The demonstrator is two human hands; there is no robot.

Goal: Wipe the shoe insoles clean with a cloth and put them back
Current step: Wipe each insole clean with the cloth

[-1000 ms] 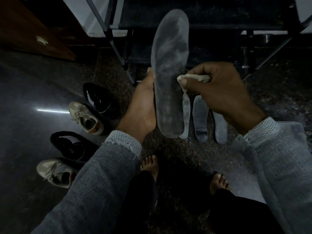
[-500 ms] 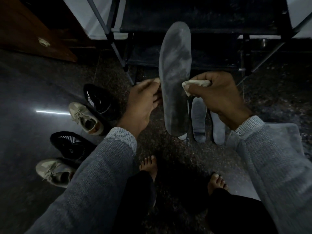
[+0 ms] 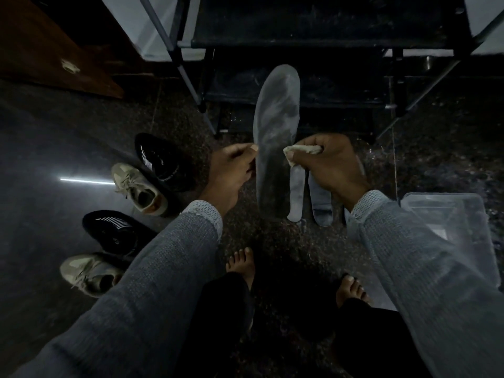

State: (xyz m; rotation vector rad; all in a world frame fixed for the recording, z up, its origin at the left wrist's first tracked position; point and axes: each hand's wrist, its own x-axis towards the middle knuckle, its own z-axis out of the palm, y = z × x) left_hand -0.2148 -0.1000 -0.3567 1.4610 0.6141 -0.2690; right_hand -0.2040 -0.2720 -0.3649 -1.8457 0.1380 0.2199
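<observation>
No brand or writing can be read anywhere. The left hand [image 3: 231, 173] pinches the left edge of the grey insole [image 3: 275, 137], held on end over the dark floor [image 3: 68, 132]; a second ago it cradled the insole from behind. The right hand [image 3: 331, 166], fingers curled round the pale cloth [image 3: 301, 151], presses it to the insole's right edge, lower in view than before. Two more insoles [image 3: 297, 195] lie beyond.
</observation>
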